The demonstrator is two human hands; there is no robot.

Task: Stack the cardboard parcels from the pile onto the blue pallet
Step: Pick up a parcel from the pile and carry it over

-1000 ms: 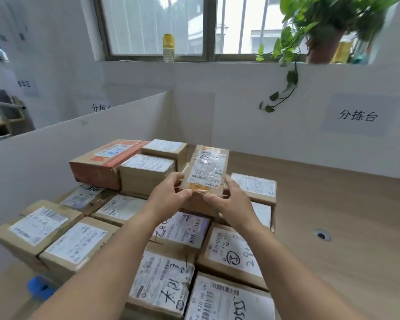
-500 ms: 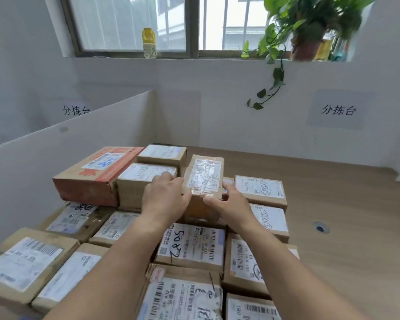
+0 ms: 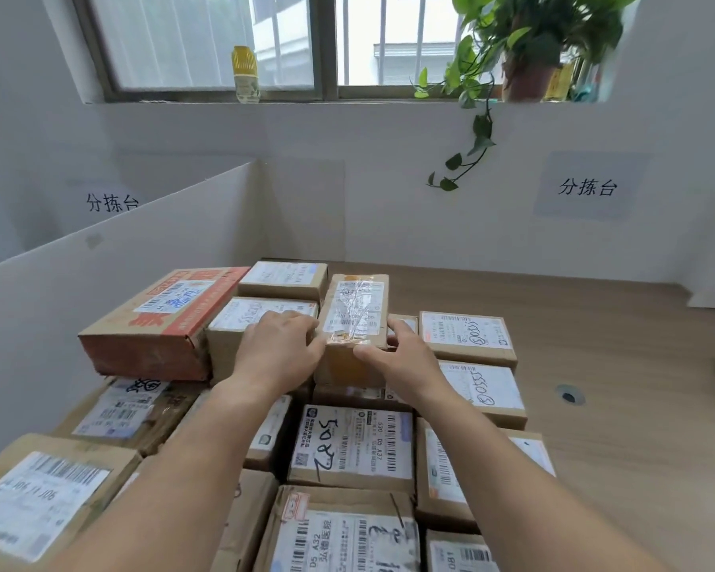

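A small cardboard parcel [image 3: 353,315] with a taped white label sits upright on the second layer of stacked parcels, beside another brown parcel [image 3: 257,319]. My left hand [image 3: 279,350] holds its left side and my right hand [image 3: 401,357] holds its right side, thumbs at the near top edge. Below lie several labelled parcels, one marked in black pen [image 3: 351,443]. A red-printed box [image 3: 162,319] sits at the stack's left. The blue pallet is hidden under the parcels.
A white partition [image 3: 112,274] runs along the left of the stack and a white wall [image 3: 430,208] closes the back. Wooden tabletop [image 3: 616,386] with a cable hole [image 3: 569,396] extends to the right. A potted plant [image 3: 525,55] and a bottle [image 3: 245,74] stand on the windowsill.
Both hands lowered the small parcel from a tilted, raised position and set it flat on the upper layer. The view has moved closer to the stack.
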